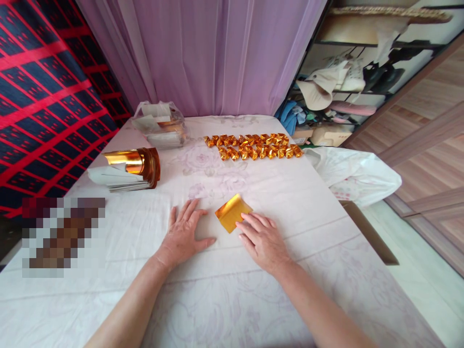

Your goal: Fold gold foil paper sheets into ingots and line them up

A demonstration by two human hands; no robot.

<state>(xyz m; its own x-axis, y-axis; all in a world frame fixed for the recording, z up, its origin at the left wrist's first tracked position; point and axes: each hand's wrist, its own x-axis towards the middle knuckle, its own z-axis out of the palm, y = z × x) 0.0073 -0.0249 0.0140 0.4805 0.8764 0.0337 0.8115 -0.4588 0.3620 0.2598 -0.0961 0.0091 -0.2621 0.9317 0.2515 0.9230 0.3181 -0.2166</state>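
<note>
A square sheet of gold foil paper (232, 215) lies turned like a diamond on the cloth, its far corner lifted slightly. The fingertips of my right hand (261, 239) rest at its right edge, fingers stretched out. To the left of the sheet, my left hand (185, 231) lies flat on the tablecloth with fingers spread, apart from the paper. Farther back, two rows of folded gold foil pieces (253, 146) sit side by side. A curled stack of gold foil sheets (136, 162) with pale backs stands at the left.
Behind the stack is a clear plastic bag (159, 123) with more paper inside. A white plastic bag (362, 174) hangs off the table's right side, near a shelf with shoes (384, 72). A purple curtain (210, 58) closes the far side. A blurred-out patch covers something at left.
</note>
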